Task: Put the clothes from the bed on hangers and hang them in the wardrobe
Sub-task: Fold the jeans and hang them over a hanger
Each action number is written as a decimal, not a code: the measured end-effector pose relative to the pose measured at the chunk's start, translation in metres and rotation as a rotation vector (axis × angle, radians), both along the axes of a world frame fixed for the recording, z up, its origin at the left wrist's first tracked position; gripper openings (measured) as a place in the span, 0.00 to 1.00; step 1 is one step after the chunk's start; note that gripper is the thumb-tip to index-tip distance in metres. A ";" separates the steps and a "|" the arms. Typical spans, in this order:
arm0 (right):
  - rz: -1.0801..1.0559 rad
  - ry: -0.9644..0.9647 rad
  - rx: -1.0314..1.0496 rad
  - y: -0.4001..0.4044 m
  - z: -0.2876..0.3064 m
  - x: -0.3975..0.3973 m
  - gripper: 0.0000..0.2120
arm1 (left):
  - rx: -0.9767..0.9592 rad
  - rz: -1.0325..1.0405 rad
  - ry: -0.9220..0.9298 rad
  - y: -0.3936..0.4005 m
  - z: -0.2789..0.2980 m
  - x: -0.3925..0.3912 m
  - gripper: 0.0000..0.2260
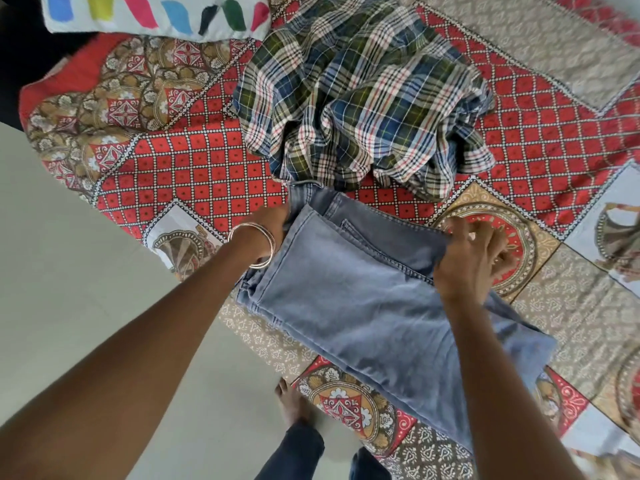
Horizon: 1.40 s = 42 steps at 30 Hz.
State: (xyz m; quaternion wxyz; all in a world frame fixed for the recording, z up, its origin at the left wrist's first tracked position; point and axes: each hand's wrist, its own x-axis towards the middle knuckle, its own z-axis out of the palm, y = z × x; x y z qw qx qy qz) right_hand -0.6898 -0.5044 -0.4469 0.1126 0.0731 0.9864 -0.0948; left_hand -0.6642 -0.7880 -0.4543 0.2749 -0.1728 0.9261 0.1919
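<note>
We have the jeans [349, 292] folded on the patterned bedspread [194, 174] at the bed's near edge, just in front of the crumpled plaid shirt [360, 105]; our left hand [270, 230] is at the fold on one side, its fingers hidden by the denim, so we cannot tell its hold; our right hand [474, 258] pinches the fabric edge on the other. Denim is heavy, limp yet fairly stiff at the seams, not slippery; we judge the waistband or folded middle the best hold for draping over a hanger bar; no hanger shows.
</note>
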 end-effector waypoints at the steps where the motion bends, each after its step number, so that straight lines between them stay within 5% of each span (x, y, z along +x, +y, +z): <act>1: -0.049 0.043 -0.029 -0.008 0.002 0.008 0.26 | -0.012 0.087 0.003 0.001 0.001 0.001 0.13; 3: -0.063 0.115 -0.114 -0.024 0.002 0.028 0.24 | 0.004 0.388 0.093 0.001 0.008 0.001 0.18; 5: 0.077 0.159 -0.157 -0.033 -0.005 0.054 0.23 | -0.194 0.445 0.345 0.012 0.025 0.006 0.15; 6: 0.177 0.156 -0.179 -0.037 -0.012 0.068 0.23 | -0.280 0.327 0.543 0.021 0.033 0.009 0.14; 8: 0.353 0.095 -0.182 -0.036 -0.024 0.091 0.26 | -0.137 -0.153 0.825 0.050 0.038 0.020 0.16; 11: 0.435 -0.008 -0.071 -0.007 -0.041 0.110 0.32 | -0.132 -0.725 0.539 0.079 0.004 0.054 0.25; 13: 0.342 -0.028 0.029 0.029 -0.045 0.116 0.32 | -0.194 -0.703 0.350 0.077 -0.025 0.072 0.30; 18: 0.017 -0.168 0.151 0.091 -0.043 0.127 0.37 | -0.175 -0.662 0.210 0.072 -0.036 0.069 0.29; 22: -0.263 -0.202 0.041 0.057 -0.026 0.114 0.36 | -0.089 -0.617 0.285 0.069 -0.027 0.066 0.36; 25: -0.133 -0.146 0.008 0.042 -0.012 0.114 0.37 | -0.164 -0.587 0.457 0.075 -0.016 0.072 0.43; 28: -0.340 -0.061 -0.025 0.047 -0.006 0.133 0.40 | -0.297 -0.176 0.421 0.084 -0.004 0.086 0.43; 32: -0.814 -0.095 -0.084 0.077 -0.005 0.156 0.47 | -0.085 0.661 0.074 0.075 0.004 0.092 0.53; 36: -0.924 -0.093 -0.315 0.101 -0.013 0.183 0.49 | 0.166 0.820 0.024 0.045 -0.002 0.095 0.55; 38: -0.936 -0.098 -0.432 0.109 -0.009 0.188 0.42 | 0.310 0.919 0.013 0.035 0.001 0.097 0.51; 42: -0.954 -0.140 -0.578 0.126 -0.006 0.185 0.29 | 0.584 1.024 -0.089 0.038 0.023 0.093 0.25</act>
